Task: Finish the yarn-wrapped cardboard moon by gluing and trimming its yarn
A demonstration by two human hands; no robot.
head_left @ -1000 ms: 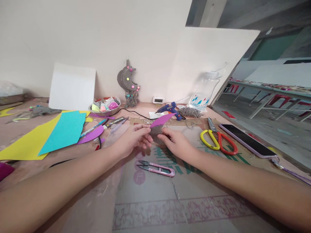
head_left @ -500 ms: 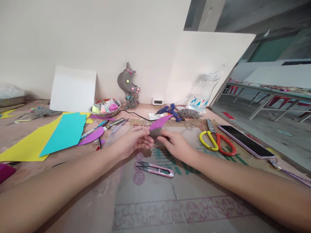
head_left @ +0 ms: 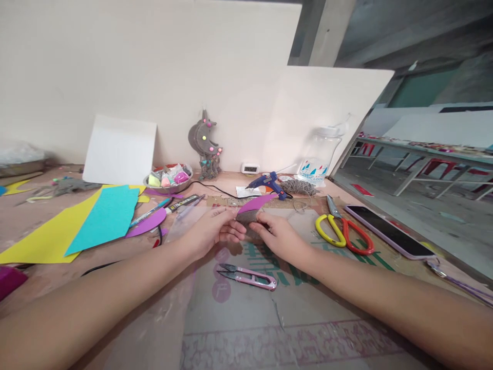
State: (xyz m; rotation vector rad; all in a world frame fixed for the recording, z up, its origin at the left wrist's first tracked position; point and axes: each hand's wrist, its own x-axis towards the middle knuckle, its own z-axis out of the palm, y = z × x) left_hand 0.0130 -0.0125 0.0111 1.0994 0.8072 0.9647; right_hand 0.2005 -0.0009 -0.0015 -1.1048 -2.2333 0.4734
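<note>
Between my two hands, above the work sheet, is a curved purple craft piece (head_left: pixel 254 204) with grey yarn covering its lower part. My left hand (head_left: pixel 215 230) pinches its left end, the other fingers curled below. My right hand (head_left: pixel 279 234) grips the grey part from the right with thumb and fingers. Just under the hands, pink thread snips (head_left: pixel 248 277) lie on the plastic-covered sheet (head_left: pixel 231 324). A loose bit of grey yarn (head_left: pixel 278 314) rests nearer to me. Behind the hands sit a blue glue gun (head_left: pixel 267 182) and a bundle of grey yarn (head_left: pixel 298 187).
Scissors with yellow and red handles (head_left: pixel 344 231) and a phone (head_left: pixel 389 231) lie at right. A clear bottle (head_left: pixel 318 156) stands behind. Yellow (head_left: pixel 46 234) and turquoise sheets (head_left: pixel 102 218) spread at left. A grey moon ornament (head_left: pixel 204 139) hangs by the wall.
The view has tilted slightly upward, so the table things appear a little lower. The purple piece leans flatter between my hands; both hands keep their hold.
</note>
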